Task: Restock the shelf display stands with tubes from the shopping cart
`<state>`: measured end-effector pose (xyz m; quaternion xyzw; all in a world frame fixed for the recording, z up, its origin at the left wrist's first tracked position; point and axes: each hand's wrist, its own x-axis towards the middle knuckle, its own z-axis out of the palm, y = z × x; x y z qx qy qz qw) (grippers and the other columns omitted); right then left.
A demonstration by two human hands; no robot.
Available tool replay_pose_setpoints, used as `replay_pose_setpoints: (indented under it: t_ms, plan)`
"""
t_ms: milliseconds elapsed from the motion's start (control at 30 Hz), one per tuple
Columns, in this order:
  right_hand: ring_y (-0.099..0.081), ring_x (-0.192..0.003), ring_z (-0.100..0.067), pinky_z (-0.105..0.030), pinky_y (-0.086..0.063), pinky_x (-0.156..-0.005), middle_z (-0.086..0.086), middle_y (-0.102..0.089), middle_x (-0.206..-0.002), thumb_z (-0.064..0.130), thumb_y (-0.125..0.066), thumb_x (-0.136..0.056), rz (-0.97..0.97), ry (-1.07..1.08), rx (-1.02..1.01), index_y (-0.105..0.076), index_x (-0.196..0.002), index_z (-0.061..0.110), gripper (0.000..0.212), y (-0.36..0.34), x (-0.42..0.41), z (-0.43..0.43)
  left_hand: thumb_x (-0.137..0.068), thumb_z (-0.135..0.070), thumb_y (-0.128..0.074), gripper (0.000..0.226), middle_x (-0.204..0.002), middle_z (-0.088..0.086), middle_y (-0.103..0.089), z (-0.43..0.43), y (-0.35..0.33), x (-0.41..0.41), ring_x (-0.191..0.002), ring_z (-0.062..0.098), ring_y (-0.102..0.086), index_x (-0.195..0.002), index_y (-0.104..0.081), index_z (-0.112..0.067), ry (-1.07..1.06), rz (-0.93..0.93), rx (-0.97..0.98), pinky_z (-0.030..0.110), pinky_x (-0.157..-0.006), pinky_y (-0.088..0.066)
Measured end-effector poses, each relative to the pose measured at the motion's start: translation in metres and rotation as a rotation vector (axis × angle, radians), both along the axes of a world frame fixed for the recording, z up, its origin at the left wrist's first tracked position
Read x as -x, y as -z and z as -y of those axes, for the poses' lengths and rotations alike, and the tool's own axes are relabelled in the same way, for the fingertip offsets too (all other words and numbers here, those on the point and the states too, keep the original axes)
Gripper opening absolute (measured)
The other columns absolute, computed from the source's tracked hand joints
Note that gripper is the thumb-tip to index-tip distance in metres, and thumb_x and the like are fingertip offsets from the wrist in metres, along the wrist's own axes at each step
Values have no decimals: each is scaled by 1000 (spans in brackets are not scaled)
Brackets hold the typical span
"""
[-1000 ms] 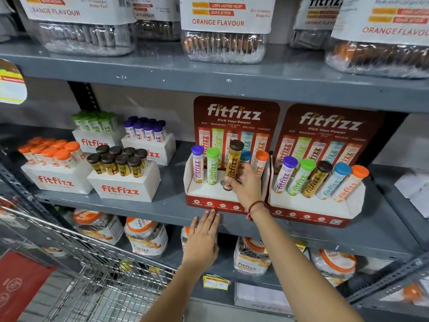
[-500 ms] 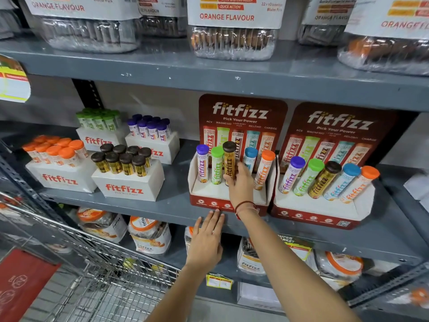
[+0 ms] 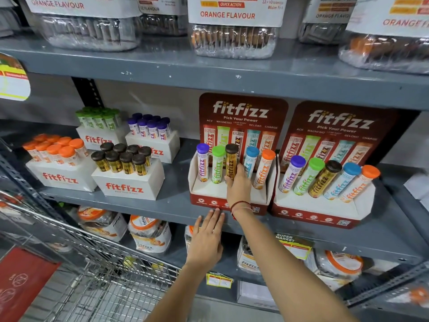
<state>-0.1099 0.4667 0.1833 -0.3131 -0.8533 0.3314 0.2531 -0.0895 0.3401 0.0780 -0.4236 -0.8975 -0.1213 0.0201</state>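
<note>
The right hand reaches into the red and white cardboard display stand that sits near the front edge of the grey metal shelf. Its fingers are wrapped around the lower part of a gold tube with a dark brown cap. This tube stands almost straight up in the middle slot of the stand, between a green tube with a green cap on its left and a light blue tube with a blue cap on its right. A white tube with a purple cap stands at the left end of the row and a white and orange tube with an orange cap leans at the right end. The left hand is flat with its fingers spread, holding nothing, and its fingertips touch the front edge of the shelf just below the stand. A second red display stand sits just beside the first, on its right, with five tubes in it. The silver wire shopping cart is at the bottom left, below the shelf.
</note>
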Motion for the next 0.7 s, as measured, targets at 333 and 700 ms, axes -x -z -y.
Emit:
replay_pose_setpoints:
  t_ms: [333, 700]
  plan:
    - [-62, -105, -34, -41, -53, -84, -20, -63, -112, 19, -58, -89, 95, 95, 10, -47, -115, 1, 33, -5, 3, 5, -82, -20, -52, 80, -157, 3, -12, 0, -1, 0, -145, 19, -3, -145, -3, -18, -3, -11, 29, 38, -113, 9]
    - [-64, -100, -33, -39, -53, -80, -20, -67, -105, 25, -60, -88, 86, 126, 39, -56, -103, -1, 30, -10, -3, 12, -84, -22, -49, 75, -157, 4, -11, 1, -3, 1, -145, 20, -2, -145, -5, -16, 18, 2, 32, 41, -116, 4]
